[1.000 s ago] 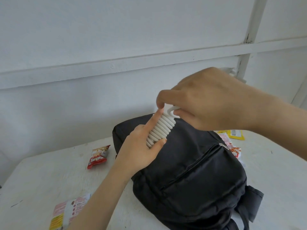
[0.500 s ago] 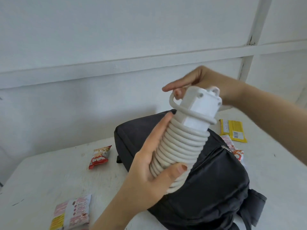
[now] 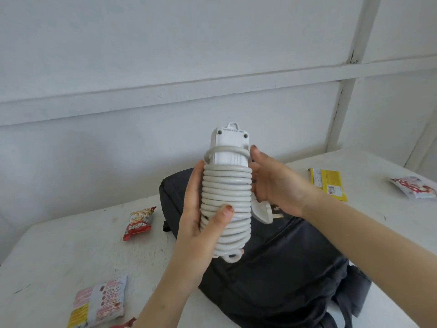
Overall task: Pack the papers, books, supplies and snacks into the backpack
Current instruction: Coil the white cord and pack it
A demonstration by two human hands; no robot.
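I hold a white extension socket upright above the black backpack, its thick cord wound round it in several coils. My left hand wraps the lower coils from the left, thumb across the front. My right hand presses the upper right side, and the white plug hangs below its palm. The backpack lies flat on the white table with its front zipper shut. Snack packets lie around it: a red one at left, a pink one at front left, a yellow one and a white-red one at right.
A white wall with horizontal and vertical battens stands close behind the table. The backpack's straps trail off toward the lower right. A red wrapper corner peeks in at the bottom edge.
The coiled extension socket has been lifted closer to me and turned upright. My right hand moved from its top down to its right side; the left hand kept its hold.
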